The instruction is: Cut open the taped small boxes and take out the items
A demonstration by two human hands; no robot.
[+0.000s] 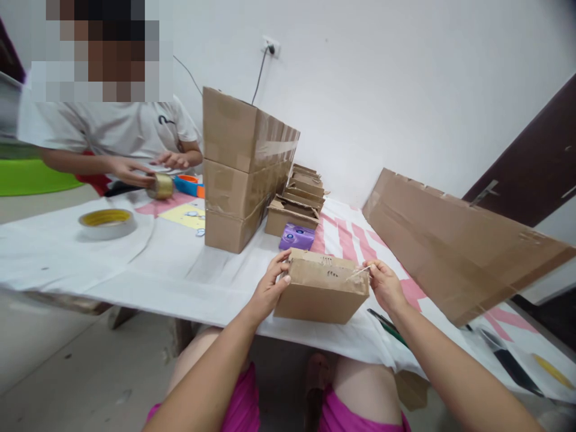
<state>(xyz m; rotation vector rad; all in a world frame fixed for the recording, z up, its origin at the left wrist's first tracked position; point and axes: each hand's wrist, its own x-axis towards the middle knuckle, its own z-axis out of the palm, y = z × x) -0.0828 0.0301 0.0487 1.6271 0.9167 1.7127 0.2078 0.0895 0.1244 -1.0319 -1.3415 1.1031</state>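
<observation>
A small brown cardboard box [321, 291] rests on the near edge of the table [180, 276]. My left hand [269, 288] grips its left end, thumb on top and fingers curled round the side. At the box's top right corner my right hand [384, 285] pinches a thin strip of clear tape [359, 273] that runs over the lid. Just behind the box lies a purple packet [297, 237].
Two taped cartons [243, 168] are stacked mid-table, with a row of small open boxes [297, 201] behind. A large flat cardboard sheet [450, 240] leans at right. Another person's hands [135, 171] hold a tape roll [161, 186]; a second roll [107, 223] lies left.
</observation>
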